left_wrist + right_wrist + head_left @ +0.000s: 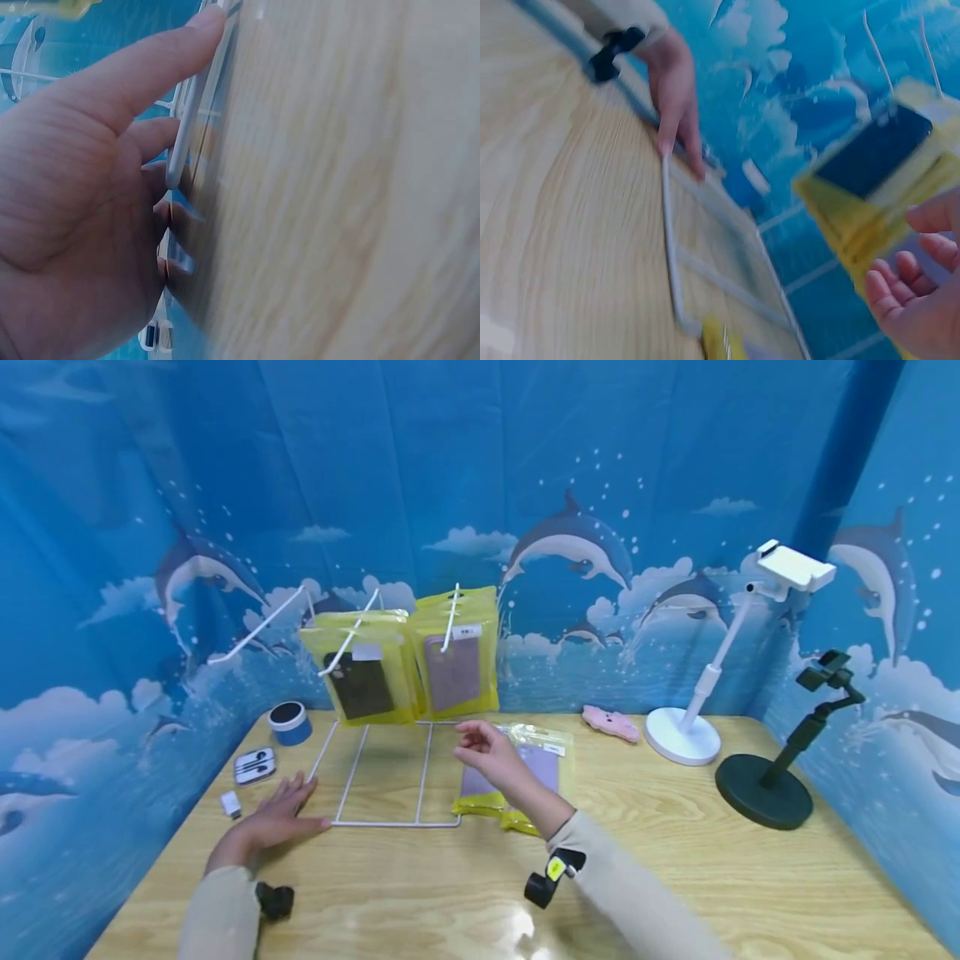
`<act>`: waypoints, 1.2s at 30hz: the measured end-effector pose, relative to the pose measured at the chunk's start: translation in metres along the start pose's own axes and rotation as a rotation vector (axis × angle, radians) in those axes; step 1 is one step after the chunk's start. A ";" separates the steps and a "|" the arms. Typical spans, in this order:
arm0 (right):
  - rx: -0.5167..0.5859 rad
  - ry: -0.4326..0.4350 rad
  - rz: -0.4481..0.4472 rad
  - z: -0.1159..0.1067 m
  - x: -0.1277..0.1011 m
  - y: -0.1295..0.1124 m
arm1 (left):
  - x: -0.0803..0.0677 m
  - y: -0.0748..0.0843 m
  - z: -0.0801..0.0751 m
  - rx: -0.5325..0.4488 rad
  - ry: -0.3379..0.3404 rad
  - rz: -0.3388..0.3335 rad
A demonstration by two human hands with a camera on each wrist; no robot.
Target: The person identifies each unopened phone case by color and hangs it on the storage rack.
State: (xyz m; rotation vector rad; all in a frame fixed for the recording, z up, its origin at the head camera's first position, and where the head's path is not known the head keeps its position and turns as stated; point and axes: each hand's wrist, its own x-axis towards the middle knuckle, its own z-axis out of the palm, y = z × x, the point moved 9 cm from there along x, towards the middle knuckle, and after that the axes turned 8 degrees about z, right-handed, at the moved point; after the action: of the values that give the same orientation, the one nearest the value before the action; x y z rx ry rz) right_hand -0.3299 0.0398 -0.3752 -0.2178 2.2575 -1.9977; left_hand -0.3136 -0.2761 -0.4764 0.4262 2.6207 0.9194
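Observation:
A white wire display rack (pixel 397 824) stands on the wooden table, its hooks reaching forward. My left hand (pixel 273 818) rests at the front left corner of its base, fingers spread; in the left wrist view the thumb (pixel 169 64) lies along the white wire. Yellow packs hang from two hooks: a dark phone case pack (pixel 360 685) on the middle one, a purple phone case pack (pixel 453 675) on the right one. The left hook (pixel 258 625) is bare. Just below the hanging packs, my right hand (pixel 491 756) has loosely curled fingers and holds nothing.
More yellow packs (pixel 555 764) with purple cases lie under my right forearm. At left sit a blue round container (pixel 290 723), boxed earphones (pixel 255 766) and a small white adapter (pixel 230 804). A pink item (pixel 611 723), white phone stand (pixel 682 737) and black stand (pixel 765 792) are at right.

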 end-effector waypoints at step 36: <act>-0.611 0.263 0.221 -0.134 -0.035 0.103 | -0.002 0.002 -0.001 0.021 0.017 0.005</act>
State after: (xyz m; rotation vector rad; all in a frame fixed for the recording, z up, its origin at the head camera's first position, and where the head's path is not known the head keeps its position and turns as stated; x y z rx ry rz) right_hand -0.3226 0.1893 -0.4615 0.2511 2.8511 -1.2472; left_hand -0.3120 -0.2757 -0.4739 0.4320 2.6482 0.9018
